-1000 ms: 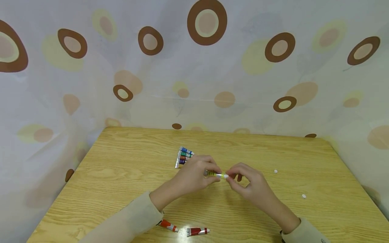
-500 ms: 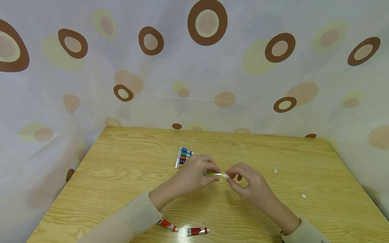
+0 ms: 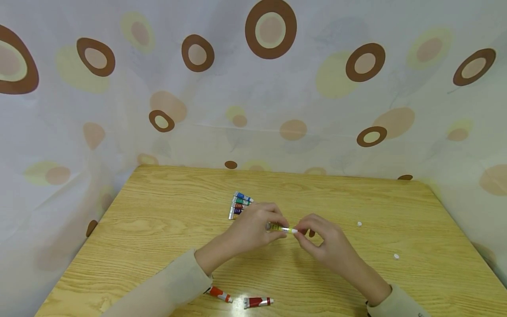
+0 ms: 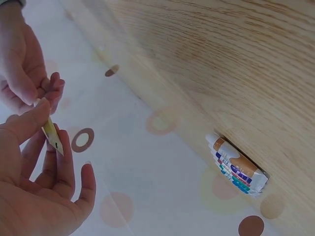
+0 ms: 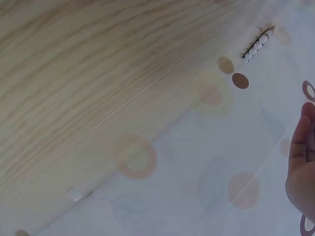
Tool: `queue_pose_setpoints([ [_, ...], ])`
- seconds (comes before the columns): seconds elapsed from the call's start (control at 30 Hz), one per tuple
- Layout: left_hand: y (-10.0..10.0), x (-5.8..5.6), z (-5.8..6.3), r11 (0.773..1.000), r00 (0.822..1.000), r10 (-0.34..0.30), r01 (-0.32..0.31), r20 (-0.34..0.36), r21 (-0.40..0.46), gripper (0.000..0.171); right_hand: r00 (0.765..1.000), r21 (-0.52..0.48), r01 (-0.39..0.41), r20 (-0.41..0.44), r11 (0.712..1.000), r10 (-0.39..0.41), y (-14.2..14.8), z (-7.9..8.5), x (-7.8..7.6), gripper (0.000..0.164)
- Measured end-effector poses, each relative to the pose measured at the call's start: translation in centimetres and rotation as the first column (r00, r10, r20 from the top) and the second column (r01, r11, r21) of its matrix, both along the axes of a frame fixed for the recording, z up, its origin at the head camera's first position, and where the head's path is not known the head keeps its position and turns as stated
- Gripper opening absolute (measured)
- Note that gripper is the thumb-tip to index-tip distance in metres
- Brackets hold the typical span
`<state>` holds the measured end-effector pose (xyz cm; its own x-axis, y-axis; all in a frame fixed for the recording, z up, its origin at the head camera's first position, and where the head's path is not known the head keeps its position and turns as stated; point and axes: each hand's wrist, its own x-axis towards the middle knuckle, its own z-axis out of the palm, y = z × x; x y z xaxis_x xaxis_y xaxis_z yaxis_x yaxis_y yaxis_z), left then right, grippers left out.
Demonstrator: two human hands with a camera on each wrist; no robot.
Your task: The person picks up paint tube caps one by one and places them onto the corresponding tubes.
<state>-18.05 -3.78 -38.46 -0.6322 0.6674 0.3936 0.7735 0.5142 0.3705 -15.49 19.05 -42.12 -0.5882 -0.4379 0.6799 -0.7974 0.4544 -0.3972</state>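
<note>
My left hand (image 3: 257, 224) holds a small yellow paint tube (image 3: 277, 227) between thumb and fingers, its capped end turned to the right. At that end, the thumb and a finger of my right hand (image 3: 325, 237) pinch the white cap (image 3: 295, 230). The left wrist view shows the yellow tube (image 4: 52, 135) lying across the left fingers, with the right hand (image 4: 24, 69) meeting it from above. Only part of a hand (image 5: 301, 167) shows at the right edge of the right wrist view, and the tube is hidden there.
Several paint tubes (image 3: 240, 200) lie in a row behind my left hand, partly covered by it. Near the front edge are an orange-red tube (image 3: 220, 294) and a dark red tube (image 3: 258, 302). Two small white caps (image 3: 359, 224) rest on the wooden table (image 3: 166, 207) at right.
Both hands stay nearly in place. The right fingertips shift slightly at the cap, and the yellow tube tilts a little. The other tubes and loose caps have not moved.
</note>
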Motion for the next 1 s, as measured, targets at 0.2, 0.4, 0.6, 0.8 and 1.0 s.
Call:
queue_pose_setpoints([
  [0.2,-0.05,0.05,0.1,1.0,1.0,0.013,-0.013,0.006,-0.013,0.013,1.0,0.014,0.006,-0.015,1.0,-0.006,0.3,-0.07,-0.06,0.036],
  [0.4,-0.01,0.03,0.0,1.0,1.0,0.001,-0.001,0.008,-0.001,0.014,0.997,0.001,-0.026,-0.067,1.0,0.026,0.21,-0.22,-0.27,0.026],
  [0.6,0.04,0.06,-0.07,1.0,1.0,-0.009,0.009,-0.007,0.004,0.013,0.998,-0.006,-0.031,-0.061,1.0,0.031,0.05,-0.2,-0.25,0.018],
  [0.8,0.09,0.11,-0.04,1.0,1.0,0.004,-0.004,-0.012,-0.025,0.014,0.999,0.012,-0.013,-0.047,1.0,0.013,0.04,-0.21,-0.16,0.022],
  [1.0,0.08,0.17,0.07,0.999,1.0,0.013,-0.012,0.006,-0.038,0.014,0.994,0.026,-0.013,-0.107,1.0,0.016,0.03,-0.27,-0.24,0.005],
])
